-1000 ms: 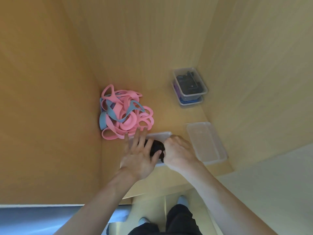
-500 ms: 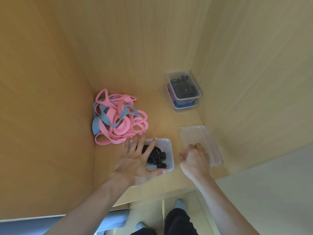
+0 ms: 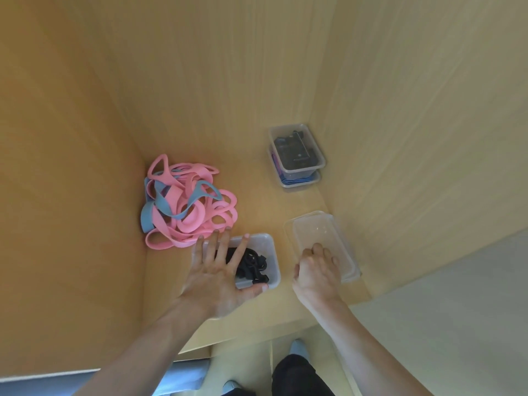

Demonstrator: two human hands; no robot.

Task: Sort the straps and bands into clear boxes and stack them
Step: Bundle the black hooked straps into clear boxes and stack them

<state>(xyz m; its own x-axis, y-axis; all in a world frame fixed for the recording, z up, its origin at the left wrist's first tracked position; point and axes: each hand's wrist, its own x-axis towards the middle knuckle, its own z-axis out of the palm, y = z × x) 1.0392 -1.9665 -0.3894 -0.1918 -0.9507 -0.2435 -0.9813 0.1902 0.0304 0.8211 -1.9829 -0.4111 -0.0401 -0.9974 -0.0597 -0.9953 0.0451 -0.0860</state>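
Your left hand (image 3: pixel 220 278) lies flat over the open clear box (image 3: pixel 271 252) of black straps (image 3: pixel 253 265). Its fingers are straight and spread, and the thumb touches the near rim. At 3 o'clock from that box, your right hand (image 3: pixel 315 271) rests with its fingers curled on the near end of an empty clear tray (image 3: pixel 320 230). Whether it grips cannot be told.

Expect thin, light, flexible plastic, so hold it by the rims. The pink and blue bands (image 3: pixel 188 212) at 10 o'clock look soft and tangled. Lift single loops.

Count four clear containers, including the stacked pair (image 3: pixel 297 155) at 1 o'clock. The bands are too tangled to count.
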